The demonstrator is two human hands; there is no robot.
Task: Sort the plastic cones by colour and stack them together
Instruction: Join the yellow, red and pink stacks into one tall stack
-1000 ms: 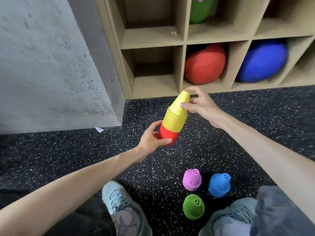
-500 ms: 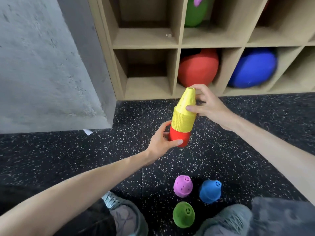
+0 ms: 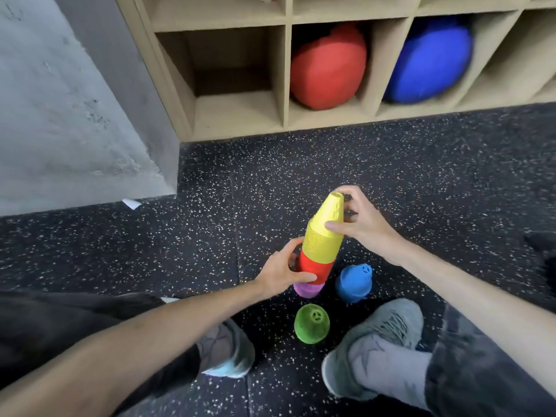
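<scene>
Left hand (image 3: pixel 282 273) fingers curl round the red cones (image 3: pixel 314 267) (right hand (image 3: pixel 359 227) pinches the yellow cones (image 3: pixel 326 233)).

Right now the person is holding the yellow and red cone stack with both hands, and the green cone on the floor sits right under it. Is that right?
Not quite. In the head view the purple cone sits under the yellow and red cone stack, not the green cone, which stands apart. Left hand and right hand do hold it.

Wooden shelf (image 3: pixel 285 70) cubbies hold two balls — red ball (image 3: pixel 328 67), blue ball (image 3: pixel 427 61).
</scene>
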